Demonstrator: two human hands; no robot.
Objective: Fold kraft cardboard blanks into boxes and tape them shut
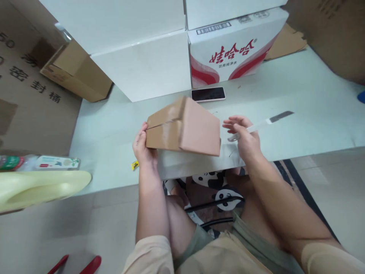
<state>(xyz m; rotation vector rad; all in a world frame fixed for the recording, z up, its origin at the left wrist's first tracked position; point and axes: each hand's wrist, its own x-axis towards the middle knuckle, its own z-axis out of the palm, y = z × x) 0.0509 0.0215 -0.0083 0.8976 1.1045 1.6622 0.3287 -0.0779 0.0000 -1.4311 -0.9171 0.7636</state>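
Note:
My left hand [142, 146] grips the left end of a small brown cardboard box [201, 127], which is tilted above the table. Clear tape runs over its side, and a seam shows between the flaps. To the right of the box, my right hand [246, 137] holds a white-handled knife [262, 123] under the thumb, its grey blade pointing away to the right. The fingers of that hand are partly stretched toward the box without touching it. Behind the box, a phone [208, 94] lies with its dark screen up.
Large white cartons [148, 64] and a red-and-white water carton [234, 53] stand along the back. Brown boxes [76, 70] are at the left. A small yellow item [135, 165] lies near the front edge of the pale table [111, 152]. A pale green curved object [57, 186] juts in at left.

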